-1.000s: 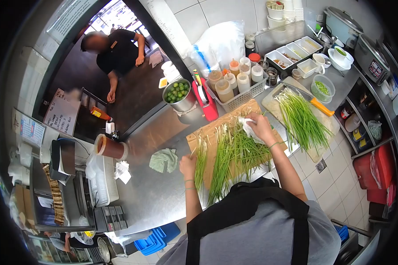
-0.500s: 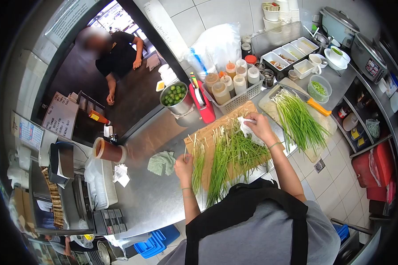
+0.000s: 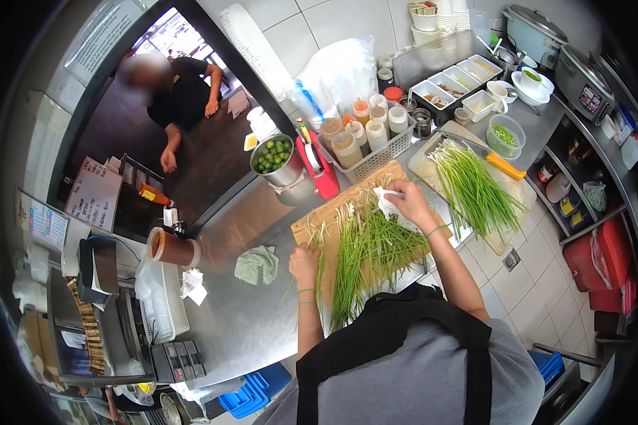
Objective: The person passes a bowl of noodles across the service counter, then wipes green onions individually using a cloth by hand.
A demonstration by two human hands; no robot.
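Green onions (image 3: 361, 256) lie spread across a wooden cutting board (image 3: 393, 172), their white root ends pointing away from me. My left hand (image 3: 305, 263) is closed on the small bunch at the board's left edge; its fingertips are partly hidden. In my right hand (image 3: 407, 202) is a crumpled white paper towel (image 3: 387, 203), pinched above the upper right part of the onions. A second, tidier bunch of green onions (image 3: 475, 191) rests on another board (image 3: 502, 244) to the right, beside a knife with an orange handle (image 3: 506, 166).
Sauce bottles (image 3: 361, 134) fill a basket (image 3: 383, 161) behind the board, beside a red tape dispenser (image 3: 319, 166) and a pot of green limes (image 3: 273, 159). A green cloth (image 3: 256, 265) lies left. A co-worker (image 3: 184, 99) leans on the counter beyond the opening.
My left hand has moved right, onto the small bunch at the board's left edge. My right hand stays in nearly the same place with the paper towel. The co-worker's forearm has shifted.
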